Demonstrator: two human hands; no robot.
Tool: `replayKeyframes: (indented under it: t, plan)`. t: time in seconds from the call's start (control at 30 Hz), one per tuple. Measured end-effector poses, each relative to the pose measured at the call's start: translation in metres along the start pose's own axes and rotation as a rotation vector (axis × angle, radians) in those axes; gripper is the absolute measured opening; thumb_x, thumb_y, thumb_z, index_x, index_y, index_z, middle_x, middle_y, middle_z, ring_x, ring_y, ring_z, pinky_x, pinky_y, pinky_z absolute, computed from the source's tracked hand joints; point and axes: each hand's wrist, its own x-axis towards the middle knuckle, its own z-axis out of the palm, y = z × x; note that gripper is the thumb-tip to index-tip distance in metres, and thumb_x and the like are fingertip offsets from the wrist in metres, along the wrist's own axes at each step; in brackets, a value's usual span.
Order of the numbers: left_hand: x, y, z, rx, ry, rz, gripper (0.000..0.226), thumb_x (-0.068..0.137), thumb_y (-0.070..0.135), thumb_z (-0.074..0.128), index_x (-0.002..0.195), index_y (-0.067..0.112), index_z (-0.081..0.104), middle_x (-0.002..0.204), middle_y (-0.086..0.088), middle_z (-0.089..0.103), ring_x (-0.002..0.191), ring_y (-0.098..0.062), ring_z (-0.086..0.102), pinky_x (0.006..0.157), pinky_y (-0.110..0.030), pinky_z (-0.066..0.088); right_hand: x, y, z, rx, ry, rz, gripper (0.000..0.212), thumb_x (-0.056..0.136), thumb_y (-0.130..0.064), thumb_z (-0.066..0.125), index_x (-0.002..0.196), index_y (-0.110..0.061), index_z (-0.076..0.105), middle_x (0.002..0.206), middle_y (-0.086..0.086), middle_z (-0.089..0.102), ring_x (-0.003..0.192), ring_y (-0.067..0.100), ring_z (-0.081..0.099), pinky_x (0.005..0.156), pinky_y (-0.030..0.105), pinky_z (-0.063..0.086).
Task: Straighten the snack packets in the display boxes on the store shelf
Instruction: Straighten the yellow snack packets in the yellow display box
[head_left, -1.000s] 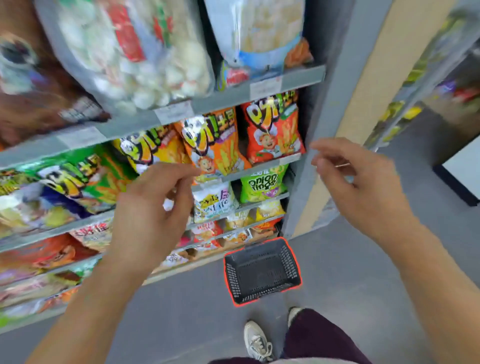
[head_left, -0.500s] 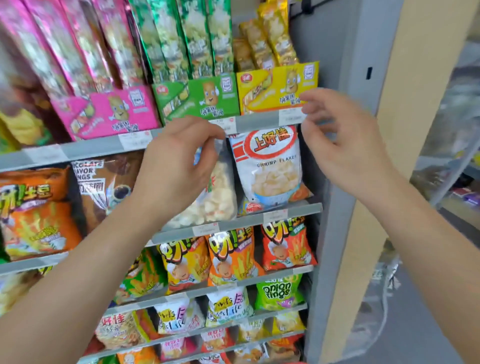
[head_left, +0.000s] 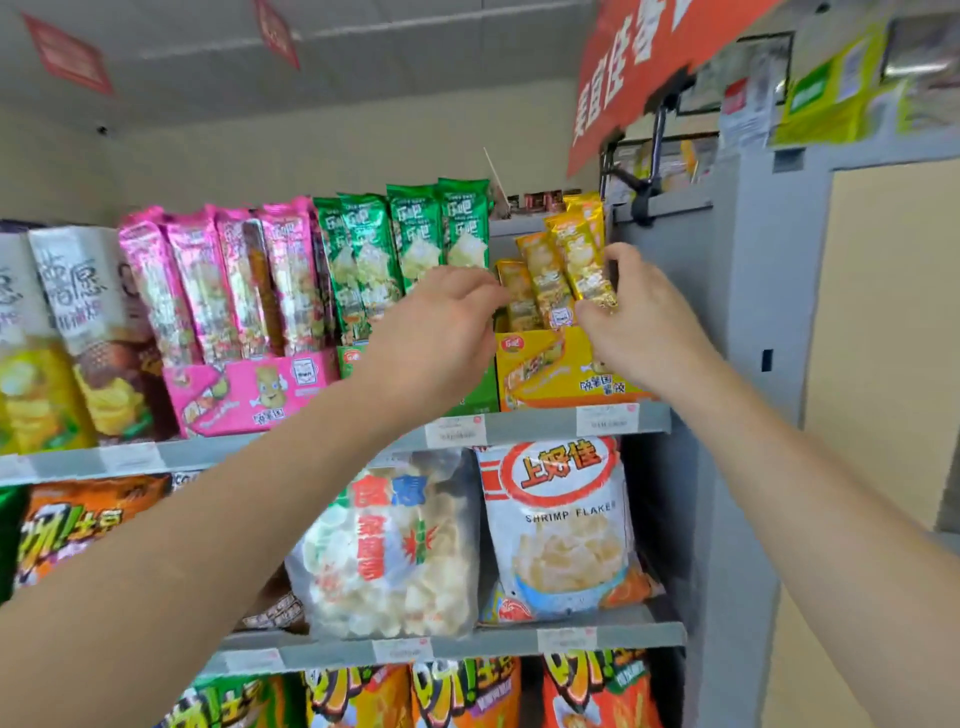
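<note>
Two bare forearms fill the lower frame; the left forearm (head_left: 208, 545) comes in from the lower left corner, the right forearm (head_left: 831, 519) from the lower right edge; each narrows to a wrist and a bare hand; left hand (head_left: 436, 332) at centre, right hand (head_left: 644, 332) just right of centre.
</note>
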Motion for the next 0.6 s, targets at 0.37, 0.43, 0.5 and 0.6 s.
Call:
replayKeyframes:
  t: [0.37, 0.43, 0.5, 0.6]
  plan:
    - [0.079, 0.016, 0.053, -0.006, -0.263, -0.033, 0.030, 0.091, 0.008, 0.044, 0.116, 0.004, 0.059, 0.117, -0.015, 0.059, 0.106, -0.036, 0.058, 0.088, -0.045, 0.047, 0.058, 0.015, 0.015, -0.199, -0.130, 0.294, 0.060, 0.087, -0.052, 0.058, 0.124, -0.009, 0.038, 0.126, 0.017, 0.060, 0.111, 0.039, 0.058, 0.086, 0.046, 0.050]
    - [0.083, 0.016, 0.057, -0.016, -0.262, -0.036, 0.026, 0.092, 0.009, 0.043, 0.112, 0.004, 0.059, 0.109, -0.017, 0.061, 0.100, -0.037, 0.059, 0.081, -0.044, 0.048, 0.063, 0.017, 0.015, -0.163, -0.153, 0.320, 0.057, 0.084, -0.052, 0.060, 0.120, -0.010, 0.045, 0.125, 0.016, 0.060, 0.111, 0.038, 0.058, 0.089, 0.047, 0.050]
    - [0.083, 0.016, 0.061, -0.026, -0.242, -0.019, 0.023, 0.093, 0.009, 0.041, 0.110, 0.005, 0.056, 0.104, -0.018, 0.061, 0.096, -0.037, 0.058, 0.076, -0.042, 0.044, 0.066, 0.020, 0.018, -0.101, -0.157, 0.320, 0.037, 0.084, -0.049, 0.060, 0.096, -0.016, 0.054, 0.105, 0.011, 0.065, 0.098, 0.034, 0.061, 0.080, 0.041, 0.051]
    - [0.081, 0.015, 0.065, -0.022, -0.234, -0.023, 0.023, 0.095, 0.010, 0.040, 0.112, 0.005, 0.055, 0.107, -0.019, 0.060, 0.098, -0.037, 0.056, 0.078, -0.041, 0.041, 0.070, 0.021, 0.019, -0.047, -0.183, 0.316, 0.034, 0.085, -0.048, 0.059, 0.068, -0.021, 0.050, 0.072, -0.001, 0.058, 0.079, 0.028, 0.059, 0.060, 0.033, 0.044]
